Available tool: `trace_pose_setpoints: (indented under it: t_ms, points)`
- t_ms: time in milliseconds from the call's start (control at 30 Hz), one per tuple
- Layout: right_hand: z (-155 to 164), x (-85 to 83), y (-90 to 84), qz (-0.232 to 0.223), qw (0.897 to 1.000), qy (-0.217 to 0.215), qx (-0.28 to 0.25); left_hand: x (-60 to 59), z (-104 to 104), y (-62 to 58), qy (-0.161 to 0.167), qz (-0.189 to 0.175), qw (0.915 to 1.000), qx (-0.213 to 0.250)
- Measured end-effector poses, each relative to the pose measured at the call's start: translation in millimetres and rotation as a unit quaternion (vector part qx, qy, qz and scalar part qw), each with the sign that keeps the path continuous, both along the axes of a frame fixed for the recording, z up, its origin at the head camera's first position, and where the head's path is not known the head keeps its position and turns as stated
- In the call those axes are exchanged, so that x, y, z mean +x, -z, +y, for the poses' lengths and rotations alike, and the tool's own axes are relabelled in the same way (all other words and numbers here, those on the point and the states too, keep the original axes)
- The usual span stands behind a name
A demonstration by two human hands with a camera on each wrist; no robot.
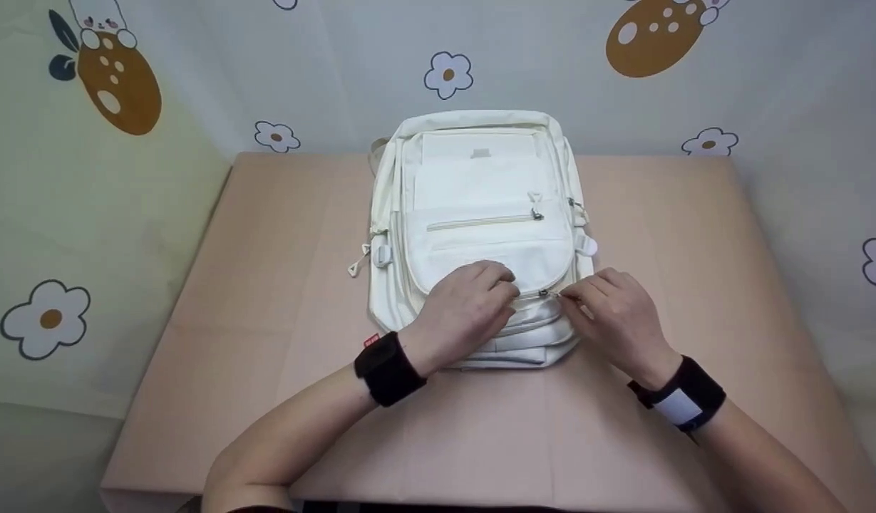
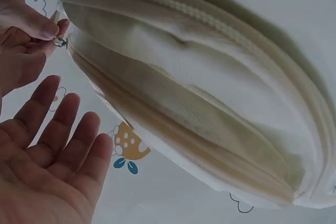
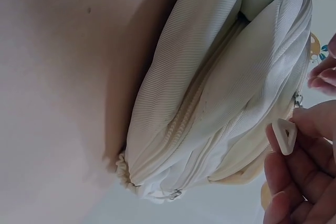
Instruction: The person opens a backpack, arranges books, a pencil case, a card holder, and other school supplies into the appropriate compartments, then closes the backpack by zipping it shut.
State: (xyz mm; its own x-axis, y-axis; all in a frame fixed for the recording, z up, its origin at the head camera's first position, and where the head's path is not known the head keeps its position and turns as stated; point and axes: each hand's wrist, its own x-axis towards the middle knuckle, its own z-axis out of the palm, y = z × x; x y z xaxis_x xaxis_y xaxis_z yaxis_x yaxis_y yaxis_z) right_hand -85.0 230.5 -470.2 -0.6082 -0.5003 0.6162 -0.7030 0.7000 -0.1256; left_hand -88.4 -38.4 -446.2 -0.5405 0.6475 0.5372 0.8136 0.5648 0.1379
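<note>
A cream-white backpack (image 1: 487,178) lies on the table with its front panel facing up. My right hand (image 1: 619,320) is at the lower right of the front pocket and pinches a zipper pull (image 3: 284,136) with a pale triangular tab. Over the lower front of the bag is my left hand (image 1: 470,306); in the left wrist view its fingers (image 2: 63,124) are loosely extended and hold nothing. The front pocket (image 2: 173,82) gapes in that view, its zipper teeth parted along a curved edge. Whether the left hand touches the fabric I cannot tell.
A pinkish-beige cloth covers the table (image 1: 288,399). A patterned curtain (image 1: 359,64) hangs behind and at both sides. On the bag's front is another short zipper (image 1: 484,222), and a zipper pull (image 1: 358,262) dangles at its left side. Both wrists wear black bands (image 1: 391,369).
</note>
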Motion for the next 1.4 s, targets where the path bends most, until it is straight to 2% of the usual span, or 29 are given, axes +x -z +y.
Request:
trace_pose_setpoints:
  t_ms: [133,267,400,533,733,900,1033,1233,1400]
  points:
    - [-2.2,0.5,-0.6,-0.008,1.0,-0.006,-0.005,-2.5,7.5,3.8,-0.029,-0.015,0.9985,-0.043]
    - [-4.0,-0.2,-1.6,-0.015,1.0,-0.014,-0.01,-5.1,12.0,6.5,-0.07,0.004,0.9936,-0.089]
    - [-3.8,-3.2,-1.9,-0.012,1.0,-0.017,-0.003,-6.9,14.2,6.6,-0.091,0.016,0.9897,-0.109]
    - [-1.0,-7.8,-0.8,-0.011,1.0,-0.024,0.001,-7.4,14.4,5.9,-0.092,0.006,0.9903,-0.104]
    - [7.7,-19.4,-1.7,-0.016,0.999,-0.033,-0.002,-7.7,16.2,5.0,-0.095,0.011,0.9889,-0.114]
    - [20.4,-29.1,-5.7,-0.025,1.0,-0.001,-0.004,-7.7,17.3,3.8,-0.096,0.009,0.988,-0.121]
    - [28.1,-36.0,-7.3,-0.053,0.998,0.024,-0.028,-8.0,17.7,3.7,-0.096,0.003,0.988,-0.121]
    - [26.4,-40.8,-6.7,-0.087,0.994,0.033,-0.049,-7.6,18.0,5.0,-0.097,0.003,0.9878,-0.122]
    - [26.7,-38.0,-3.0,-0.088,0.994,0.034,-0.048,-7.4,17.7,4.6,-0.097,0.003,0.9875,-0.124]
